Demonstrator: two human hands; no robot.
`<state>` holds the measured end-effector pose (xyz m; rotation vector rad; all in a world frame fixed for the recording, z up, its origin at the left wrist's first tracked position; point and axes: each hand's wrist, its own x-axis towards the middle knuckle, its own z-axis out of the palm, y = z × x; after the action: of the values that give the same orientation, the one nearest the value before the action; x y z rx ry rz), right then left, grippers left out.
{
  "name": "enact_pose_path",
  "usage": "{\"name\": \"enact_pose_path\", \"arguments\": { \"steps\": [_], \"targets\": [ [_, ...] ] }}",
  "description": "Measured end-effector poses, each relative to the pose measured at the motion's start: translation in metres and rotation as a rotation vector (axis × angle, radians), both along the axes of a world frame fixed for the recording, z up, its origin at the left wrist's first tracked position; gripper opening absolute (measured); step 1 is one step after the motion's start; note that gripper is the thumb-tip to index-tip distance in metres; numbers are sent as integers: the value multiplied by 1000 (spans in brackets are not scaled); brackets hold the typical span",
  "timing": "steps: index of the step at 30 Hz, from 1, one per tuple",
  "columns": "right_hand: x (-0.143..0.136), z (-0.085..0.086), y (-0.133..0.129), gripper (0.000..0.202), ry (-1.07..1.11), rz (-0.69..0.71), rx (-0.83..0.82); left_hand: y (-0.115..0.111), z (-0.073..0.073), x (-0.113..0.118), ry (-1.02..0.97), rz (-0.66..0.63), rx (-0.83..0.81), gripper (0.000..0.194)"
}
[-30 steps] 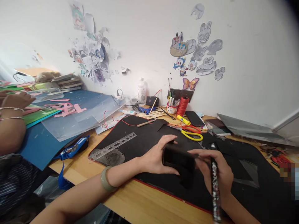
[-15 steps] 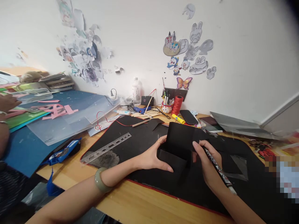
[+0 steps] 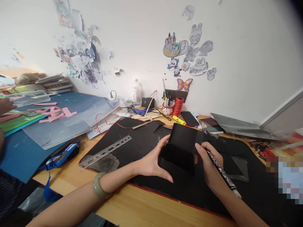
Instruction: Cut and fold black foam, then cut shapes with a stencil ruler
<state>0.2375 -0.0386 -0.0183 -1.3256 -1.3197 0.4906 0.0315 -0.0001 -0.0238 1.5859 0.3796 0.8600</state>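
An open box folded from black card [image 3: 184, 137] is held above the black mat [image 3: 142, 148], its back panel standing tall and its inside dark. My left hand [image 3: 152, 162] wraps round the box's left side, thumb along the low front wall and fingers behind. At the right edge, my right hand [image 3: 211, 160] pinches the card between thumb and fingers. A pen with a black-and-white patterned barrel [image 3: 221, 171] is tucked in that same hand, its pale end toward my wrist. The fingertips behind the card are partly hidden.
A clear stencil ruler [image 3: 106, 152] lies left on the mat. Behind stand a pen cup [image 3: 167, 109], red thread spool [image 3: 178, 106], yellow glue stick [image 3: 179, 120] and phone [image 3: 190, 119]. Another person's hand [image 3: 6, 105] is at far left, near pink paper strips [image 3: 55, 114].
The box has tipped so more of its dark inside shows, and its front wall has swung lower. My left thumb has moved slightly down. The view has shifted a little.
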Motion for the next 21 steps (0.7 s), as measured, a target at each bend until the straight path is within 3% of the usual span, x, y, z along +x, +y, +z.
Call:
{"name": "enact_pose_path", "arguments": {
  "steps": [5,13,17,21],
  "targets": [
    [3,-2,3,32,-104,66,-51,2,-1,1,-177,-40,-303,77],
    [-11,-1,1,29,-274,227,-138,5,2,12,-121,201,-446,35],
    [-7,5,2,20,-276,152,-89,-1,1,17,-75,287,-478,25],
    [-3,17,-3,39,-261,3,84,0,-1,20,-81,333,-496,25]
  ]
}}
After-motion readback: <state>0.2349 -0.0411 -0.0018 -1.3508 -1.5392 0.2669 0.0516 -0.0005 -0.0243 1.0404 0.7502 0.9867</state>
